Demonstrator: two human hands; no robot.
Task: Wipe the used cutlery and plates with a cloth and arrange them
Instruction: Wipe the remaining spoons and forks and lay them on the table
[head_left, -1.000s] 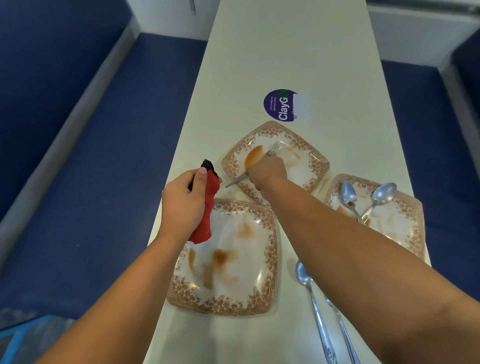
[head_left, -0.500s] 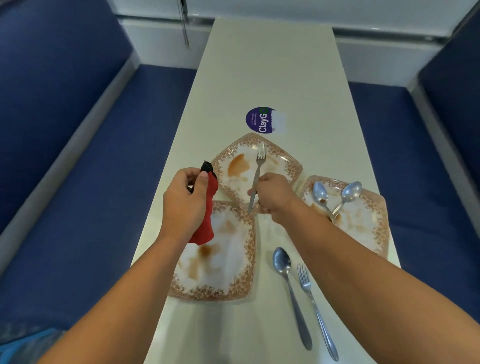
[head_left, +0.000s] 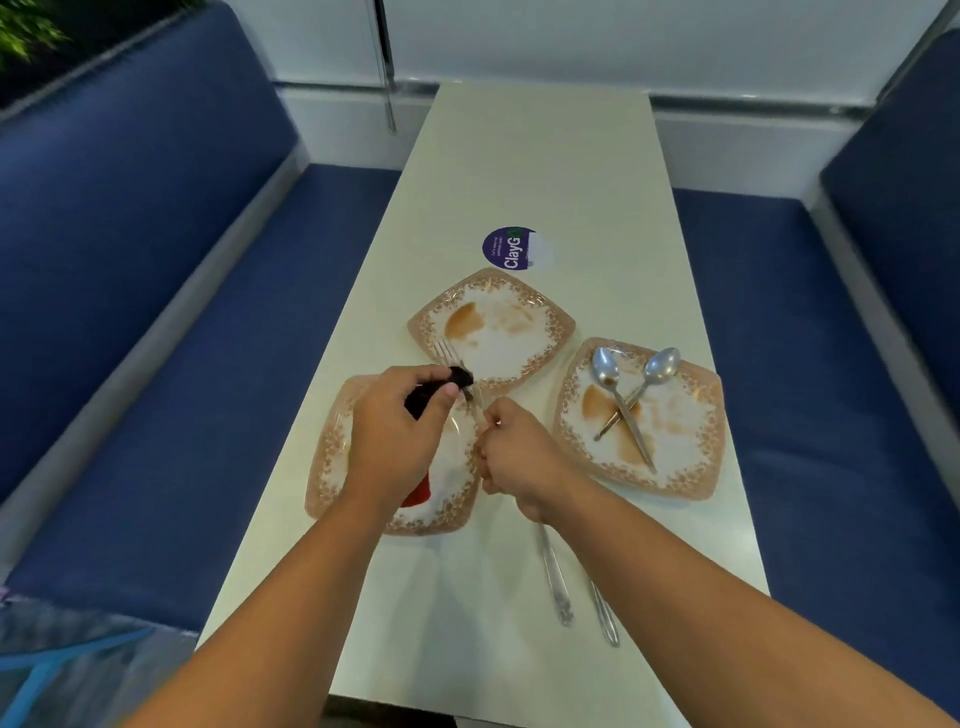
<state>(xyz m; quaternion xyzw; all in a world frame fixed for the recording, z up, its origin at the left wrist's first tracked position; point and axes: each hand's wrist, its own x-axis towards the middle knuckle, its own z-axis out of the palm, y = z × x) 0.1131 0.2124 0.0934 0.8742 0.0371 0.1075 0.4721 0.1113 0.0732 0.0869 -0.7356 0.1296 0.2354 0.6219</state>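
1 head-worn view, angled forward and down, close over the table

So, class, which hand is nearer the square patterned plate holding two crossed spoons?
Right. The right hand is left of the square patterned plate; the left hand is farther left, above another plate.

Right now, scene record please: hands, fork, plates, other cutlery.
left hand: grips cloth, held against fork
right hand: grips fork by its handle
plates: near-left plate, far plate, right plate, all stained
spoons: two, crossed on right plate
loose cutlery: two handles on table beside right forearm
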